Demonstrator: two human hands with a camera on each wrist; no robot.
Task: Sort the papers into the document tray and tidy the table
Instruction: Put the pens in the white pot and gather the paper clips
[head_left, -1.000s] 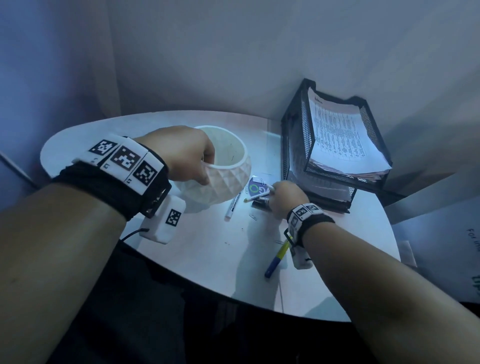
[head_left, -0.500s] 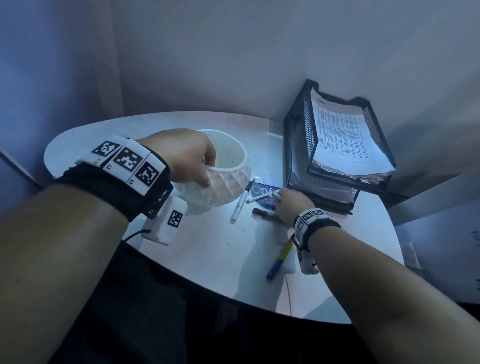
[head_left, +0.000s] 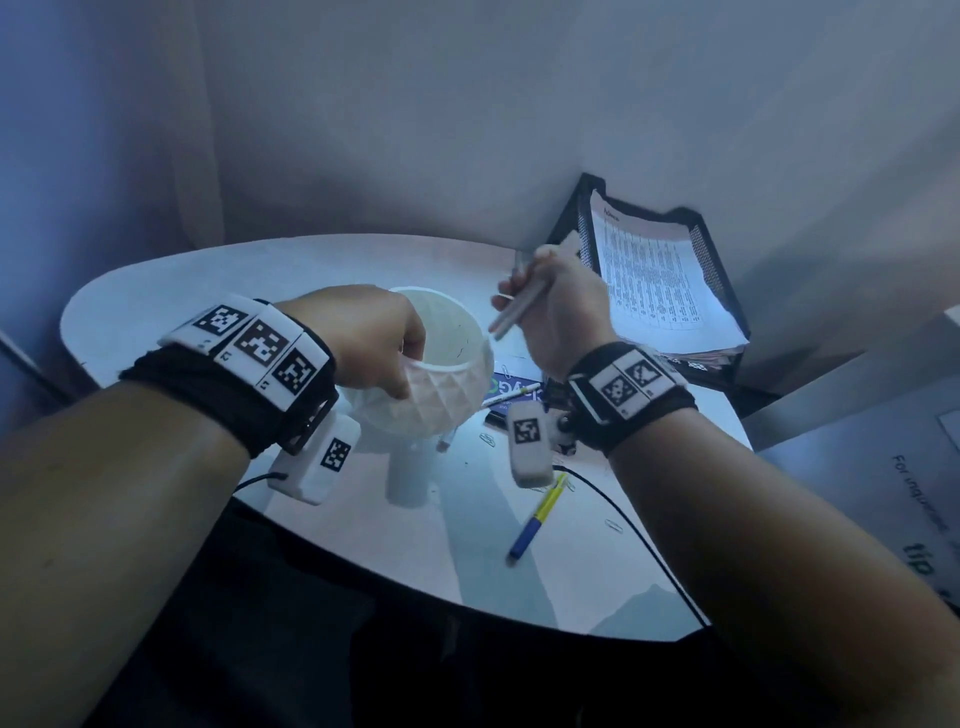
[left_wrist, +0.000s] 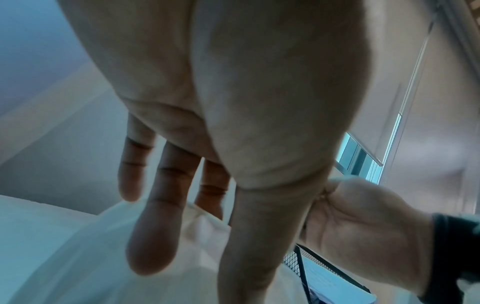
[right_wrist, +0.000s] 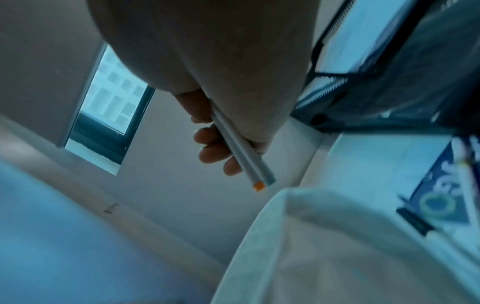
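Observation:
My left hand (head_left: 402, 358) grips the near rim of a white faceted pot (head_left: 447, 400), fingers inside and thumb outside; the left wrist view shows those fingers (left_wrist: 153, 236) over the pot wall (left_wrist: 78, 257). My right hand (head_left: 524, 299) is raised just above the pot's right rim. Its fingers are curled round two grey pens (right_wrist: 241, 152), one with an orange end, slanting down towards the pot rim (right_wrist: 285, 205). The black mesh document tray (head_left: 714, 260) stands at the back right with printed papers (head_left: 654, 280) on its top tier.
On the white round table (head_left: 311, 270) lie a blue and yellow pen (head_left: 535, 519), a blue card (head_left: 511, 389) with a white pen across it, a dark marker (head_left: 496, 420), another white pen (head_left: 447, 441) by the pot and some paper clips (head_left: 615, 525). A black cable (head_left: 623, 525) crosses the right side.
My right hand has risen from the table beside the tray, carrying the grey pens up and left to just above the pot. My left hand still holds the pot's rim.

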